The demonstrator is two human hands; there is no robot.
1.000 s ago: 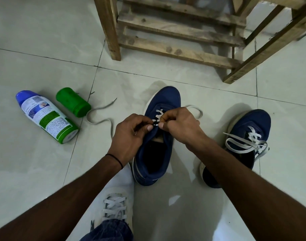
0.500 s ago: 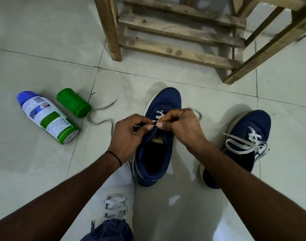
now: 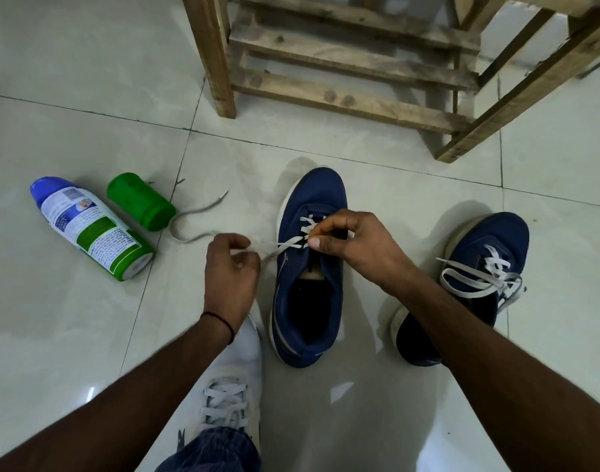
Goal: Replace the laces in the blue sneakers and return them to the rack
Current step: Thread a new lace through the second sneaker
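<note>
A blue sneaker (image 3: 309,298) stands on the floor in front of me, toe pointing away, with a white lace (image 3: 288,245) threaded through its front eyelets. My left hand (image 3: 232,264) is to the left of the shoe and grips one end of that lace, drawn taut sideways. My right hand (image 3: 353,238) pinches the lace at the eyelets over the tongue. The lace's free tail (image 3: 196,216) curls on the floor to the left. A second blue sneaker (image 3: 475,277) stands to the right with a loosely tied white lace.
A wooden rack (image 3: 343,63) stands behind the shoes. A spray can (image 3: 87,229) and a green cap (image 3: 142,202) lie on the tiled floor at left. My own white shoe (image 3: 230,386) is at the bottom centre.
My left hand has moved left, away from the eyelets, pulling the lace out sideways through the shoe. My right hand stays at the eyelets.
</note>
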